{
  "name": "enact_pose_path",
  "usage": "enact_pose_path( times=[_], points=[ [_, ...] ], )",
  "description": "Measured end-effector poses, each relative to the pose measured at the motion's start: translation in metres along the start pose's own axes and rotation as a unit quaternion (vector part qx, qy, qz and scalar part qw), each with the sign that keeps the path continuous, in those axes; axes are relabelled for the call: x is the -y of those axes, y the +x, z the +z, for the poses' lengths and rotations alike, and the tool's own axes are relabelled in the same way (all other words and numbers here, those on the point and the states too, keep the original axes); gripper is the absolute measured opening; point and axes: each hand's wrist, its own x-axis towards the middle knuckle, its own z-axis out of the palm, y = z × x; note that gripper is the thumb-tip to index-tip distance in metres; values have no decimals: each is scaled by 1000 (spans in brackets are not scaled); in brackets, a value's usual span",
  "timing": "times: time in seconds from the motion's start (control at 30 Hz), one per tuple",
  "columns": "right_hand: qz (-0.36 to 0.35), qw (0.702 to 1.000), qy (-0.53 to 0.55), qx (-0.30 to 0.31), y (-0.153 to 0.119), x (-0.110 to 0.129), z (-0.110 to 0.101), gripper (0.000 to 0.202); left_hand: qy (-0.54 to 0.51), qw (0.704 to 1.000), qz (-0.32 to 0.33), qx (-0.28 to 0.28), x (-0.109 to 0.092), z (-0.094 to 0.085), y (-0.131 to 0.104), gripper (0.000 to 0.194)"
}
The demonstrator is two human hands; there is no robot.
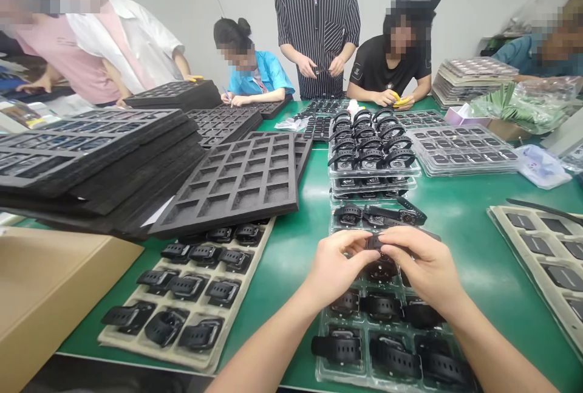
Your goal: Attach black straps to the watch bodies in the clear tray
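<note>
My left hand (pixel 339 262) and right hand (pixel 423 259) meet over the middle of the see-through tray (pixel 319 359), fingers curled, each thumb and forefinger closed to a pinch on one short black strap (pixel 374 242). Two-sided grip, probably to keep so small and bendy a piece steady; whether a watch body hangs from it, my fingers hide. Working right above the tray seems sensible: a slip would land among the watches (pixel 345 348). Those sit one to a pocket, straps curled up over the bodies, likely so they don't rub. Just beyond my fingertips, more watches lie looser, one strap sticking out sideways. Farther off, a pile of filled trays (pixel 376 185), stacked presumably to save table. Left of me, a beige tray (pixel 159 353) of strapped watches, partly under a tilted foam tray (pixel 294 198) with bare pockets. Outside that, a cardboard box (pixel 59 283). To my right, another beige tray (pixel 507 232), flat dark pieces in its pockets, a loose band across its far edge. Across the green table (pixel 282 296), a co-worker in stripes (pixel 316 34) fingers something small and dark.
</note>
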Motion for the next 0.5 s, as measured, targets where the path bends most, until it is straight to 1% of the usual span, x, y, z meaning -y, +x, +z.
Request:
enact_pose_path(
  times=[0.13, 0.23, 0.33, 0.4, 0.47, 0.5],
  points=[
    [-19, 1000, -15, 17, -2, -3, 0, 16, 16, 1000, -12, 12, 1, -2, -2, 22],
    [-25, 998, -36, 34, -3, -4, 0, 15, 70, 997, 30, -4, 2, -1, -3, 15],
    [-12, 998, -42, 44, -3, -4, 1, 15, 106, 993, 60, 1, 4, 1, -3, 15],
    [14, 999, -26, 40, -3, -3, 2, 15, 108, 992, 61, 5, 4, 1, -2, 16],
    [83, 996, 42, 15, -3, -3, 4, 11, 80, 995, 58, 6, 2, 0, -1, 16],
    [128, 988, 88, -2, -2, -3, 5, 7, 53, 997, 58, 7, 0, 0, 0, 19]
  ],
)
